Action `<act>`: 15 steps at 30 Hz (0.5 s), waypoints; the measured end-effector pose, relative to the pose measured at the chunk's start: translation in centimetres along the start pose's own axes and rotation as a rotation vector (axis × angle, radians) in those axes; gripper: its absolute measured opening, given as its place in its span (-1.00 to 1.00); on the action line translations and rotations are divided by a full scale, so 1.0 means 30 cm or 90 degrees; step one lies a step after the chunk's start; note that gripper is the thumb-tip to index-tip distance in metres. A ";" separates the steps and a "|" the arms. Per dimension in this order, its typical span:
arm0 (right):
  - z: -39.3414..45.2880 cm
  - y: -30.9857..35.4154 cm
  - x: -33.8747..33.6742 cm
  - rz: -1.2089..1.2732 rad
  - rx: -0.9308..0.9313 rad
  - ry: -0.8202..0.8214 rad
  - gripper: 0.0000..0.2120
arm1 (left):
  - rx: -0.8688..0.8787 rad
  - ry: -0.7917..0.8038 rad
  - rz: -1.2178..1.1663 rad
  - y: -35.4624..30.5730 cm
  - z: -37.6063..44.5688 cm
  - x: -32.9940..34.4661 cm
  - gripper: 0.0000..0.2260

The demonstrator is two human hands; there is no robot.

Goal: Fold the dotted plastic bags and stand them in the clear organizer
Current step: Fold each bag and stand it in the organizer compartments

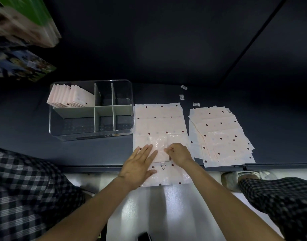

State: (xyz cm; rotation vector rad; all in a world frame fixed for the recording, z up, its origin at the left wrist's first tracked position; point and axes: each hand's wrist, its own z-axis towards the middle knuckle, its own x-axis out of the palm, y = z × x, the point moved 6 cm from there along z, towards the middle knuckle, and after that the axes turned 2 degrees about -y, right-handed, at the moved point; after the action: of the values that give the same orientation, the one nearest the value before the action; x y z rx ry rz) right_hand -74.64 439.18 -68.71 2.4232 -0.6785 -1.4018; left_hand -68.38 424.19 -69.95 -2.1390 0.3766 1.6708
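A pale pink dotted plastic bag (159,122) lies spread flat on the dark table, its near end hanging over the front edge. On it sits a small partly folded bag (160,150). My left hand (138,166) presses flat on the bags with fingers straight. My right hand (179,153) has curled fingers pinching the right edge of the folded bag. The clear organizer (92,134) stands to the left. Several folded bags (71,97) stand upright in its back left compartment.
A fanned pile of flat dotted bags (220,136) lies right of the spread bag. Three small stickers (182,96) lie on the table behind it. Coloured packages (22,21) hang at the upper left. My checked trouser legs (27,188) flank the table's front edge.
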 end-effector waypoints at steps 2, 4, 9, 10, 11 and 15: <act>-0.004 0.002 0.000 0.003 -0.001 -0.005 -0.65 | 0.021 0.035 0.022 0.025 0.004 0.009 -0.38; -0.022 0.005 0.003 0.011 -0.005 -0.031 -0.72 | 0.035 0.050 0.033 0.041 0.007 0.011 -0.37; -0.163 0.045 -0.004 -0.036 -0.210 -0.330 -0.79 | 0.046 0.064 0.057 0.029 0.010 0.021 -0.36; -0.193 0.067 0.018 -0.057 -0.300 -0.328 -0.75 | 0.046 0.066 0.060 0.027 0.010 0.022 -0.36; -0.225 0.086 0.050 -0.093 -0.390 -0.301 -0.69 | 0.045 0.071 0.061 0.026 0.009 0.023 -0.36; -0.264 0.031 0.137 -0.299 -0.507 -0.236 -0.57 | 0.052 0.075 0.025 0.036 0.010 0.026 -0.35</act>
State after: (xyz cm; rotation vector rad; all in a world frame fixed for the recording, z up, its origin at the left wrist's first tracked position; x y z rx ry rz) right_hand -66.28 436.19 -67.40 1.7400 0.3847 -1.8486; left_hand -68.92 423.40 -70.93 -2.1887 0.5152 1.5278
